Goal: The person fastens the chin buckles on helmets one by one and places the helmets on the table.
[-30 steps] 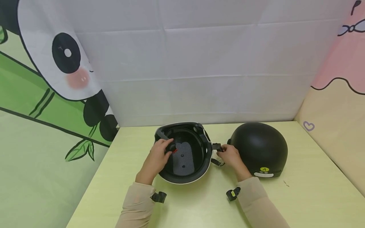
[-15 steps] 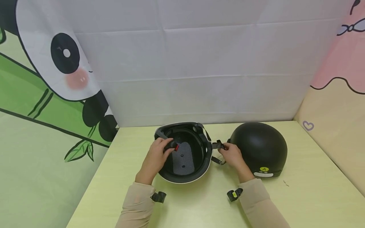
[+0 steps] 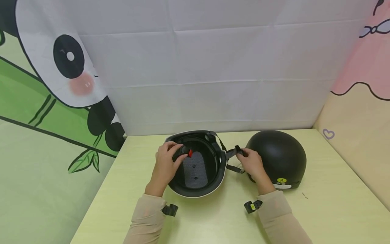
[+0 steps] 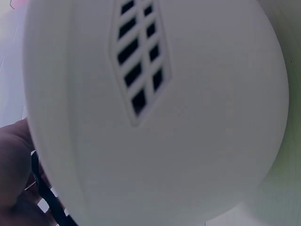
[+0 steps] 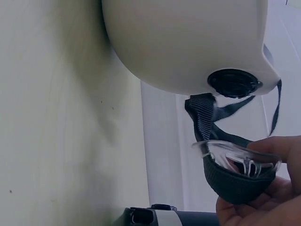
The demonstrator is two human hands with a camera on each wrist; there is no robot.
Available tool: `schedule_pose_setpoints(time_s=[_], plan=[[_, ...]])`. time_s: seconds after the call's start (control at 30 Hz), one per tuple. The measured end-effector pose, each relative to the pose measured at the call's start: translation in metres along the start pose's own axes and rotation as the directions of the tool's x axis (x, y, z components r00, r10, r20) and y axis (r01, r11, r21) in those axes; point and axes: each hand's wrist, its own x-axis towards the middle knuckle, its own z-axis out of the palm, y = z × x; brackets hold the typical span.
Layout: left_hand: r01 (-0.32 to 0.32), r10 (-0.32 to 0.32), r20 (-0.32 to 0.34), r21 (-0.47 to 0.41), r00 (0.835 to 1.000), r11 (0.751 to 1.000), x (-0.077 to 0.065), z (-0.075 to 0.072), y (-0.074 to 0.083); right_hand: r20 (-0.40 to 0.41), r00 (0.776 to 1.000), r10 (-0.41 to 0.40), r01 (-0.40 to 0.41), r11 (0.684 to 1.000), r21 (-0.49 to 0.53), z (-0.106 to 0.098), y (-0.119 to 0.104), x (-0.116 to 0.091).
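An upside-down white helmet [image 3: 195,176], its black lining facing up, sits on the table. Over its left side my left hand [image 3: 165,164] pinches a black buckle [image 3: 181,152] with a red tab [image 3: 190,153]. My right hand [image 3: 253,164] grips a dark strap [image 3: 232,153] pulled out from the helmet's right side. The right wrist view shows a padded black strap piece [image 5: 235,186] and a clear plastic piece [image 5: 240,156] at my fingers. White shell [image 4: 202,141] fills most of the left wrist view, hiding much of that hand.
A black helmet [image 3: 275,156] with a yellow round sticker rests dome-up just right of and behind my right hand. Printed cloths hang at both sides, and a white cloth [image 3: 213,81] stands behind the table [image 3: 213,220].
My left hand has tilted the buckle up, showing more of its red tab. My right hand has moved slightly right and up, pulling the strap outward. The black helmet stays put.
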Motion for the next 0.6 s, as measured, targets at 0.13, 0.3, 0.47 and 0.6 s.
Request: schedule_pose_setpoints(time_s=[0.13,0.3,0.47,0.6], plan=[[0.052,-0.050,0.025,-0.054,0.998,0.997,0.002,0.000,-0.001,-0.009,1.000,-0.014,0.014,1.000,-0.002,-0.005,-0.003,0.000],[0.130,-0.123,0.067,-0.121,0.990,0.984,0.003,0.000,-0.001,-0.011,1.000,-0.021,0.021,1.000,-0.002,-0.009,-0.007,0.000],[0.171,-0.161,0.081,-0.145,0.984,0.975,0.004,0.000,0.000,-0.003,0.999,-0.045,0.045,0.999,-0.011,-0.012,-0.010,-0.001],[0.174,-0.167,0.060,-0.159,0.984,0.972,0.004,0.001,-0.001,0.004,0.997,-0.082,0.082,0.996,-0.017,-0.013,-0.015,-0.004]])
